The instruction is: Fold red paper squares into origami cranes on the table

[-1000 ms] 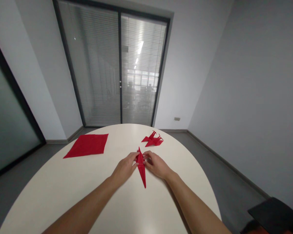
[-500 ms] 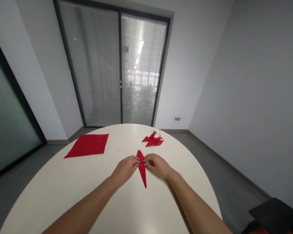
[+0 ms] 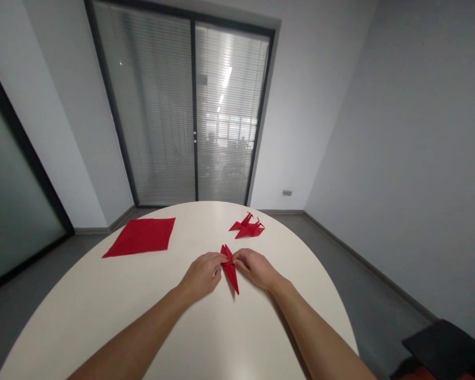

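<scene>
A narrow folded piece of red origami paper is held between my two hands over the middle of the table. Its far end splits into two points, and its near end tapers to one tip, lifted a little off the surface. My left hand pinches its left edge with the fingertips. On the opposite edge, my right hand grips with thumb and fingers closed. Parts of the paper are hidden under the fingertips. Beyond my right hand sit red folded paper cranes, close together.
A stack or sheet of red square paper lies at the table's far left. The round white table has its curved edge on both sides. A dark chair stands at the lower right. Behind are a blind-covered glass partition and walls.
The near tip of the folded paper has risen off the table and shifted slightly away from me. My left fingers have moved a little along the edge; both hands still hold it.
</scene>
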{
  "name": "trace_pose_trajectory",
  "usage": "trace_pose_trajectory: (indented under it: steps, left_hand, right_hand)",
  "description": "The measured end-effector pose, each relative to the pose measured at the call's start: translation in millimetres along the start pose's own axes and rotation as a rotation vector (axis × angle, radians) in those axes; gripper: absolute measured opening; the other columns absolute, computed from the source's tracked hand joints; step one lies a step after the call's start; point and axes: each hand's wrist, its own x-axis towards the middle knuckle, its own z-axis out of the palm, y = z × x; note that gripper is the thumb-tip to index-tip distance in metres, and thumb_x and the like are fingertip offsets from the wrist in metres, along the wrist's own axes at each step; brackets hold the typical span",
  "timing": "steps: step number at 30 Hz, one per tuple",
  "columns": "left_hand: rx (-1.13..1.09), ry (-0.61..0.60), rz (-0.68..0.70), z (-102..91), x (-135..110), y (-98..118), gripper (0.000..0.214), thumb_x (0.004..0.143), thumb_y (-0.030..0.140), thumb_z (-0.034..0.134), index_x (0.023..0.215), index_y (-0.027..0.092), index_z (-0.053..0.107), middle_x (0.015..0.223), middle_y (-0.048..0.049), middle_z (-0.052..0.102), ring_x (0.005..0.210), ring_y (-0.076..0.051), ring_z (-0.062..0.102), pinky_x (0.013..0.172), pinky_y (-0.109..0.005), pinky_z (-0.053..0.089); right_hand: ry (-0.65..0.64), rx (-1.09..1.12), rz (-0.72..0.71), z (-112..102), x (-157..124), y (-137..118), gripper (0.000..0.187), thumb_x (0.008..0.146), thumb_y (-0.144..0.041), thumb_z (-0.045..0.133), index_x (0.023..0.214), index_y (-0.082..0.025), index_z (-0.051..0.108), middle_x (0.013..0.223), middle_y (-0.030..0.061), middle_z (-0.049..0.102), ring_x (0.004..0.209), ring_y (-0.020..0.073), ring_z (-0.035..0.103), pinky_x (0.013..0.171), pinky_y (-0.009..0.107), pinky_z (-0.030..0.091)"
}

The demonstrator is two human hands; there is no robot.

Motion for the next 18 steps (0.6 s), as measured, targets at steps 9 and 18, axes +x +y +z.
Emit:
trace_pose_trajectory:
  steps: [9, 18]
  left_hand:
    - [0.044, 0.107, -0.05, -5.2, 4, 6, 0.019, 0.091, 0.014, 0.056, 0.104, 0.022, 0.068, 0.105, -0.0044, 0.074, 0.099, -0.022, 0.068, 0.09, -0.036, 0.052]
    - [0.044, 0.252, -0.076, -7.6, 5, 6, 0.017, 0.091, 0.014, 0.057, 0.1, 0.022, 0.069, 0.098, -0.0022, 0.075, 0.091, -0.02, 0.069, 0.083, -0.032, 0.053]
  right_hand:
    - [0.106, 0.071, -0.015, -1, 0, -6, 0.016, 0.098, -0.025, 0.05, 0.103, -0.021, 0.065, 0.104, 0.0069, 0.069, 0.098, 0.022, 0.061, 0.089, 0.035, 0.046]
    - [0.171, 0.112, -0.062, 3, -2, -14, 0.037, 0.081, -0.019, 0.067, 0.118, -0.023, 0.061, 0.117, 0.0076, 0.065, 0.108, 0.023, 0.06, 0.096, 0.037, 0.047]
